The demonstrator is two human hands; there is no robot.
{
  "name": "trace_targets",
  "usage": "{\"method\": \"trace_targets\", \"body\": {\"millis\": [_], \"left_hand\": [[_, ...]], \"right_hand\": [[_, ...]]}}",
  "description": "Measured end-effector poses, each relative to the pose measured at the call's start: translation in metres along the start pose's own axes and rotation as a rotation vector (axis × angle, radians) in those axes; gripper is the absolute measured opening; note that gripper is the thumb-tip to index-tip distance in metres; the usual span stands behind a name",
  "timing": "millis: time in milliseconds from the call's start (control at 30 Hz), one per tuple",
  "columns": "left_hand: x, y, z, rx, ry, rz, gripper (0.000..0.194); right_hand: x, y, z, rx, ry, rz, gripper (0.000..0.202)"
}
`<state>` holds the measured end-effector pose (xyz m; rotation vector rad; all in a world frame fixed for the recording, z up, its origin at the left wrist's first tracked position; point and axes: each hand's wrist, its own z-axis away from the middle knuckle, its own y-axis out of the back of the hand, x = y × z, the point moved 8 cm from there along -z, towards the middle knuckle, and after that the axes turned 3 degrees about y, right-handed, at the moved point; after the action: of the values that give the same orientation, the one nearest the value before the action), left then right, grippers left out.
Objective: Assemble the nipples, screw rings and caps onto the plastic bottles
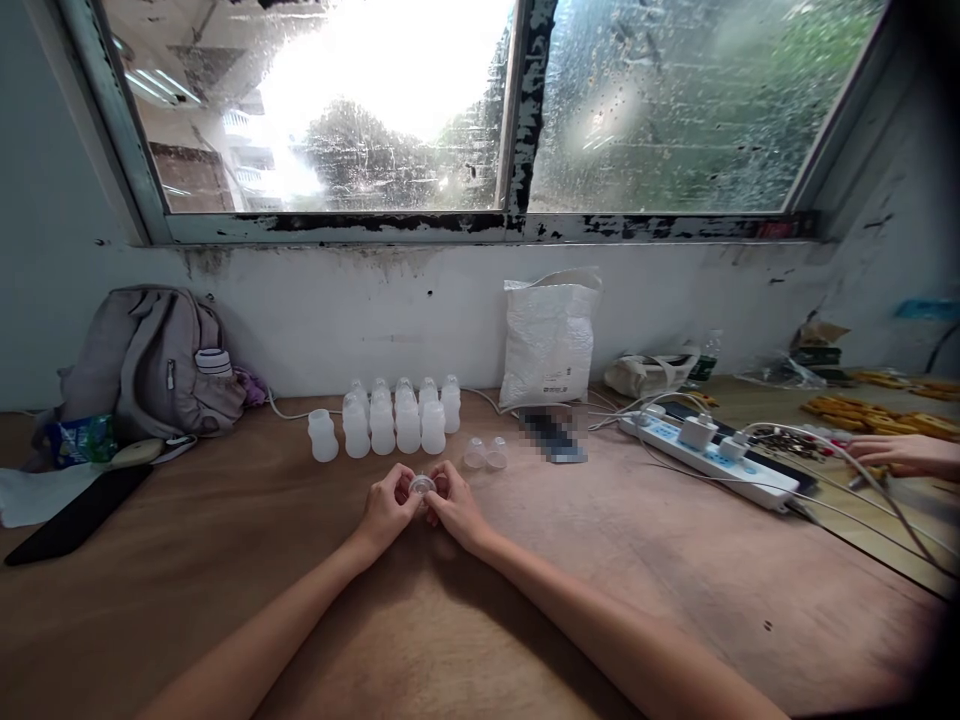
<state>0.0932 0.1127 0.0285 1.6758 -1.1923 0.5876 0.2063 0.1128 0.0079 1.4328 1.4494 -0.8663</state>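
10 white bottles (407, 425), 2 clear caps (485, 454), 1 backpack (146, 362)

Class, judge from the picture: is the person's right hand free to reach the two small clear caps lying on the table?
Probably not at once: the right hand and left hand together hold a small clear piece. The caps lie near, with bare table between.

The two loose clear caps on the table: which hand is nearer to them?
Right. The right hand lies just below-left of the clear caps; the left hand is farther left.
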Motion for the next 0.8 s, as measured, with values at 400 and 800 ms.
{"method": "trace_targets", "body": {"millis": [400,800], "left_hand": [[0.0004,-0.0032,0.003,-0.04,-0.004,0.01,0.012],[-0.002,-0.0051,0.0025,-0.067,0.004,0.026,0.016]], "right_hand": [[-0.0025,0.0003,0.0004,0.002,-0.001,-0.001,0.006],[-0.0007,0.0,-0.0006,-0.023,0.012,-0.01,0.011]]}}
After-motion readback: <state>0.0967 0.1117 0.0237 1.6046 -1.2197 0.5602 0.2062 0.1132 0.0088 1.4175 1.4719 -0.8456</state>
